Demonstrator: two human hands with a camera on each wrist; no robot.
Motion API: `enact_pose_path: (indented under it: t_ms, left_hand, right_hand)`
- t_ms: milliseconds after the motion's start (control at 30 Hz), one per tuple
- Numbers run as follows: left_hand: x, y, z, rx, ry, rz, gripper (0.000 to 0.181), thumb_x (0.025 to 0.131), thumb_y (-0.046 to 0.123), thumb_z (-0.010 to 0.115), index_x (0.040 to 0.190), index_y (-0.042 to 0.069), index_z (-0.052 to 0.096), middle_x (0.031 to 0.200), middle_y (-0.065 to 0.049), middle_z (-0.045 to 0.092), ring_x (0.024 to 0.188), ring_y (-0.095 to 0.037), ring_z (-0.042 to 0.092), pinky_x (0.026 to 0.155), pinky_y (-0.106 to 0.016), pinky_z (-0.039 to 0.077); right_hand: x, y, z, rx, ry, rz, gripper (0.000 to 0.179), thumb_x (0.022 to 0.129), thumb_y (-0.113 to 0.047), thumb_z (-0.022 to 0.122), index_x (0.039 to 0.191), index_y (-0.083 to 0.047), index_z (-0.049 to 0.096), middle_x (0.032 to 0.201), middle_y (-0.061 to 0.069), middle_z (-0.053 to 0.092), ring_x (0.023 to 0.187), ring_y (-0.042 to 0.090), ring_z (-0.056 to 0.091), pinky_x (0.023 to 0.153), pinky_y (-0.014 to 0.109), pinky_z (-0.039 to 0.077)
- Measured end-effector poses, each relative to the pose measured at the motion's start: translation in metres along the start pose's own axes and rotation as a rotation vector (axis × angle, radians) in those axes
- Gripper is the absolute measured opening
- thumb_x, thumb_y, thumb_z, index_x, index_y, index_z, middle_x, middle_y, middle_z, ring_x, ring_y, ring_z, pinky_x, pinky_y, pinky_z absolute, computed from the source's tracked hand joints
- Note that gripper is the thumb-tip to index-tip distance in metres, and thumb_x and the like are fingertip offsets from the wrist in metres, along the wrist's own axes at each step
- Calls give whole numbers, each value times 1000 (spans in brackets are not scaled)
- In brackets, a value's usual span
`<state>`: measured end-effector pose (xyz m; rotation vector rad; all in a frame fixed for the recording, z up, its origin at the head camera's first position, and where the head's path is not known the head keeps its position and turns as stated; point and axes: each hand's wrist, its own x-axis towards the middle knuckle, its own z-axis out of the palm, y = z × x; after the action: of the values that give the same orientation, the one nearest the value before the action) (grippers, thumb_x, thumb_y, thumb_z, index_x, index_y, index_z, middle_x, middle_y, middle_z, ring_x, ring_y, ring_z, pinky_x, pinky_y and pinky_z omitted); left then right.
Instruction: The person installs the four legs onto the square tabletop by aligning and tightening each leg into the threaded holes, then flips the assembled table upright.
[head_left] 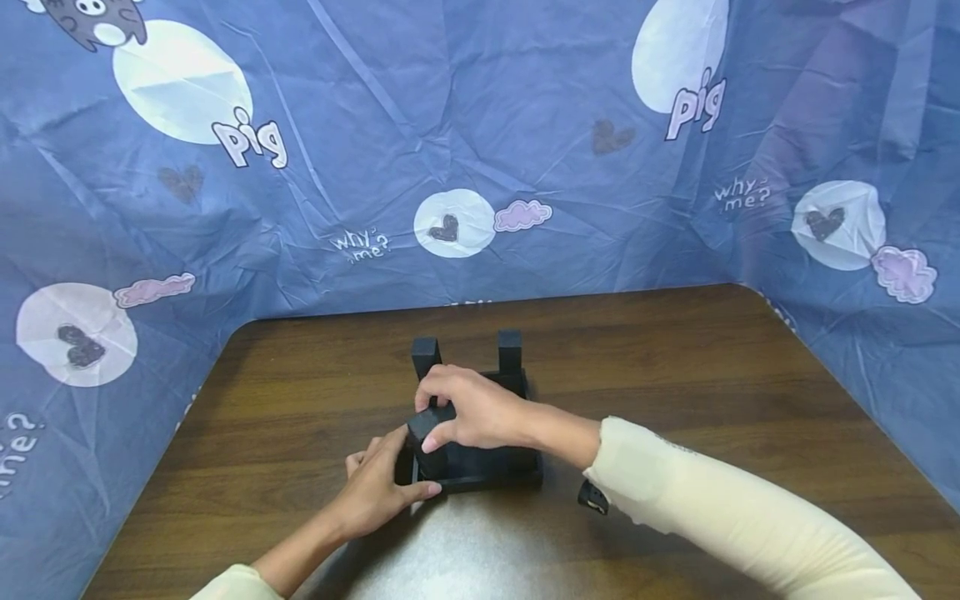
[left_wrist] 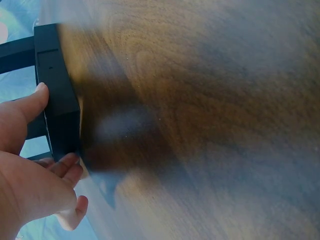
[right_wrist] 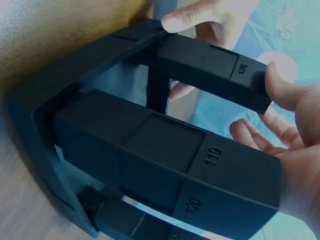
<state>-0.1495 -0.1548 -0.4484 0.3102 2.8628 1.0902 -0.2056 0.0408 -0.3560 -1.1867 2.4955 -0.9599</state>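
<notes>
A black rectangular base frame [head_left: 491, 482] lies on the table with block-like posts standing up from its corners. My left hand [head_left: 378, 487] grips the base at its front left corner, thumb on the front edge and fingers along the left side. My right hand [head_left: 472, 408] pinches the top of the front left post [right_wrist: 215, 65], marked 126, between thumb and fingers. That post's lower end meets the base corner, near the left thumb. A closer post [right_wrist: 170, 145] carries 119 and 120; in the head view my right forearm covers much of it.
Two more posts stand at the back, one at left [head_left: 425, 354] and one at right [head_left: 510, 350]. The wood-grain table [head_left: 660, 358] ends at a blue printed cloth [head_left: 337, 167] hanging behind and at the sides. A small black item [head_left: 592, 497] hangs at the right sleeve.
</notes>
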Motion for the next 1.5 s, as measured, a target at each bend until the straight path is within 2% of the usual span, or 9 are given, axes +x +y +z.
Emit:
enact_pose_path:
  t_ms: [133, 233, 400, 500, 733, 867, 1067, 1300, 1500]
  left_hand:
    - [0, 0, 1, 3, 2, -6, 80, 73, 32, 86, 140, 10, 48, 132, -5, 58, 114, -25, 47, 89, -49, 20]
    - [0, 0, 1, 10, 5, -1, 79, 73, 33, 86, 139, 10, 49, 130, -5, 59, 113, -25, 48, 89, -50, 21]
    - [-1, 0, 1, 10, -4, 0, 82, 73, 34, 85, 141, 9, 46, 134, -7, 57, 118, -28, 47, 91, -51, 20]
    - [-1, 0, 0, 2, -14, -5, 81, 74, 34, 85, 141, 9, 46, 135, -6, 56, 119, -28, 46, 92, -51, 18]
    - [0, -1, 0, -3, -6, 0, 78, 74, 32, 85, 140, 13, 48, 135, -3, 57, 117, -26, 47, 91, -51, 19]
    - [-1, -1, 0, -4, -4, -1, 76, 74, 34, 85, 138, 14, 49, 133, -1, 58, 114, -25, 47, 90, -50, 20]
    - [0, -1, 0, -20, -11, 3, 79, 74, 34, 85, 141, 14, 47, 133, -2, 58, 113, -25, 47, 90, -50, 19]
    - [0, -2, -2, -20, -21, 11, 81, 75, 34, 84, 142, 12, 45, 138, -4, 54, 117, -28, 45, 91, -52, 17]
    - [1, -2, -1, -23, -21, 14, 80, 75, 34, 84, 142, 15, 46, 139, -1, 54, 117, -28, 45, 90, -51, 18]
  right_hand:
    - [1, -1, 1, -46, 2, 44, 36, 76, -34, 84, 95, -17, 57, 100, -5, 54, 94, 16, 55, 80, 28, 45]
    - [0, 0, -2, -85, -18, 48, 41, 76, -39, 82, 103, -17, 61, 107, -5, 55, 98, 16, 53, 86, 33, 44]
    - [2, 4, -11, -29, -74, -33, 46, 83, -24, 79, 127, -19, 65, 124, -3, 54, 116, 17, 49, 97, 38, 42]
    - [4, 6, -14, 3, -111, -88, 45, 84, -14, 76, 128, -19, 66, 127, 0, 54, 119, 17, 47, 99, 37, 41]
    - [7, 7, -11, 6, -109, -90, 36, 83, -15, 77, 119, -16, 69, 119, -2, 57, 112, 16, 49, 97, 33, 41]
    - [8, 8, -6, 25, -92, -58, 29, 82, -21, 79, 105, -16, 61, 110, 1, 56, 104, 20, 52, 91, 33, 44]
    - [7, 9, -5, -30, -87, -14, 40, 79, -37, 80, 97, -12, 54, 102, 4, 53, 96, 22, 49, 80, 30, 40]
    - [8, 11, -11, -48, -106, -168, 50, 80, -22, 80, 127, -17, 64, 125, -2, 54, 116, 14, 46, 99, 33, 38]
    - [9, 11, -9, -68, -105, -190, 42, 82, -20, 78, 122, -17, 68, 121, 0, 55, 114, 15, 47, 98, 31, 38]
